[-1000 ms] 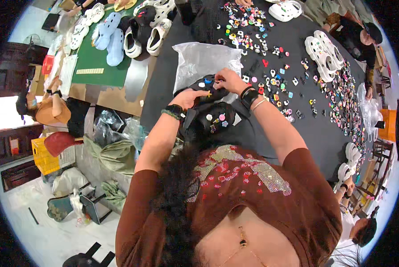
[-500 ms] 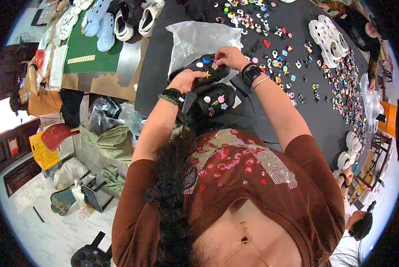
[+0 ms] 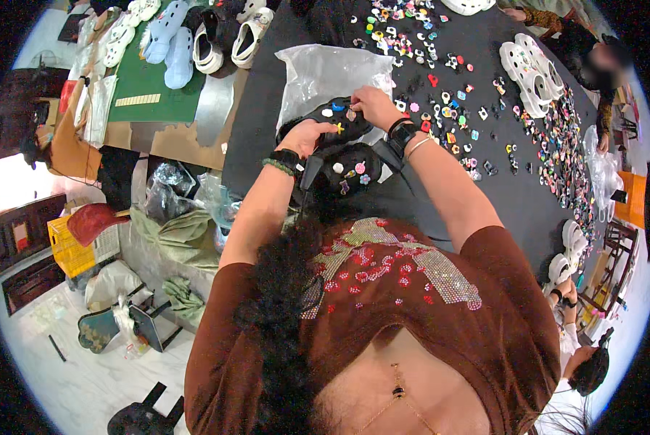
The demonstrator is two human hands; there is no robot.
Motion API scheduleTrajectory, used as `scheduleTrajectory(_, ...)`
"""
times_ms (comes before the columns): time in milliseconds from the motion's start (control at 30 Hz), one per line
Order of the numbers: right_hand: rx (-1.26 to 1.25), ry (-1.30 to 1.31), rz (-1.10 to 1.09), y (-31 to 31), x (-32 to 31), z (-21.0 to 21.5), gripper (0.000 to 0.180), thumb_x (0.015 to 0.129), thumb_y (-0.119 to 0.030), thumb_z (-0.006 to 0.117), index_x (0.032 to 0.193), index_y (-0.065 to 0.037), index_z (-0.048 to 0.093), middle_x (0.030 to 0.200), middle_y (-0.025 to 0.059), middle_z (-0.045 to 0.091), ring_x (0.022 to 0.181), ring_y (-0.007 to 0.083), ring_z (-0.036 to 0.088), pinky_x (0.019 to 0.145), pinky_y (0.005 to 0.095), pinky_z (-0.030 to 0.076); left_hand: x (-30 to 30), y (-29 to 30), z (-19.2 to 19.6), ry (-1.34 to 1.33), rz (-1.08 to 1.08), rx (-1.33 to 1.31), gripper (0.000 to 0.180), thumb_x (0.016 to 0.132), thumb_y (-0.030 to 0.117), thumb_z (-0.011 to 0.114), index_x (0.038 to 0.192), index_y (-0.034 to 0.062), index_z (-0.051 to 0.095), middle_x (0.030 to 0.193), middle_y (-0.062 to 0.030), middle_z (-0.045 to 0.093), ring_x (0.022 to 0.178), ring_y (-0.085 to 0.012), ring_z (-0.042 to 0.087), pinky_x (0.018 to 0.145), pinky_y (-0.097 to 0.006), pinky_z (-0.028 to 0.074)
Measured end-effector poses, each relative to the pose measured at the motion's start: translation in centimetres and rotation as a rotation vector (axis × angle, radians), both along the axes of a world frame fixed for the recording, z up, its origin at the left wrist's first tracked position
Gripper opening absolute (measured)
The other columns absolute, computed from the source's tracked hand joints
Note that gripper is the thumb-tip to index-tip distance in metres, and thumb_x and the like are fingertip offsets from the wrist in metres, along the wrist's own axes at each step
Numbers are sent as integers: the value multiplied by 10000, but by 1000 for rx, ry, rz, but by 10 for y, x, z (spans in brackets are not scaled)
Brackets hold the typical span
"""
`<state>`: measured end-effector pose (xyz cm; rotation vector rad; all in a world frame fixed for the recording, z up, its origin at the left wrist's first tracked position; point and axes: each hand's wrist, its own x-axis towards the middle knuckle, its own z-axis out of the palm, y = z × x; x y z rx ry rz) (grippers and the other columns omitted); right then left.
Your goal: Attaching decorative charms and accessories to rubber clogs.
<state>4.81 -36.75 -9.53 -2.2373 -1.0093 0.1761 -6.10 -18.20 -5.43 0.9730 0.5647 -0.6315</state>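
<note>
A black foam clog [image 3: 354, 130] decorated with white, blue, yellow and pinkish charms lies across a clear plastic bag. My left hand [image 3: 303, 136] is closed round its left part, thumb near the yellow charm. At the clog's far right part, my right hand [image 3: 374, 106] has its fingertips pinched together on a small pinkish shoe charm [image 3: 351, 114]; the fingers partly hide the grip. Nearer to me lies a second black clog [image 3: 328, 171], with white, pink, purple and blue charms on it. Dark devices are strapped to both my wrists.
The clear plastic bag [image 3: 318, 72] lies beyond the clogs on the black tabletop [image 3: 441, 181]. Many loose charms [image 3: 452, 112] spread to the right, with white clogs [image 3: 532, 76] behind. Blue clogs [image 3: 178, 58] stand on a green mat [image 3: 147, 105] at left. Other people work around the table.
The view has shifted a little, so the table and clogs sit slightly lower. My left hand still holds the clog; my right fingertips remain at the pinkish charm.
</note>
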Motion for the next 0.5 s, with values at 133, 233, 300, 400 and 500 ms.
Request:
scheduleTrajectory(133, -11, 30, -7, 12, -7, 16, 110, 734, -135, 631, 757, -32, 598, 778, 167, 591, 820, 348, 567, 719, 426, 445, -4, 3, 0, 51, -27, 178, 180, 782, 117, 641, 890, -26, 618, 717, -54, 621, 527, -159, 577, 445, -290, 419)
scheduleTrajectory(233, 10, -6, -28, 5, -4, 7, 99, 728, -122, 630, 756, -31, 605, 780, 166, 591, 801, 348, 571, 710, 420, 453, -1, -4, 34, 70, -66, 252, 228, 769, 105, 653, 934, -43, 598, 792, -85, 646, 613, -195, 623, 526, -317, 490)
scheduleTrajectory(300, 36, -38, -12, 1, 0, 2, 97, 722, -118, 632, 770, -36, 615, 785, 164, 593, 789, 348, 573, 696, 416, 460, 4, -4, 14, 62, -39, 166, 229, 769, 92, 649, 946, -44, 595, 816, -94, 651, 645, -205, 633, 561, -322, 504)
scheduleTrajectory(400, 56, -20, -55, 8, -5, 4, 99, 735, -116, 624, 758, -20, 613, 738, 156, 588, 761, 331, 576, 690, 393, 459, -1, 3, -7, 30, 28, 97, 216, 768, 79, 644, 943, -39, 602, 825, -98, 654, 668, -210, 639, 585, -322, 512)
scheduleTrajectory(500, 49, 98, 38, 2, -4, 14, 120, 724, -115, 649, 807, -37, 612, 773, 133, 585, 775, 290, 576, 690, 362, 454, -11, 3, 22, 41, -68, 263, 245, 747, 85, 658, 955, -34, 607, 832, -93, 658, 681, -212, 633, 602, -318, 505)
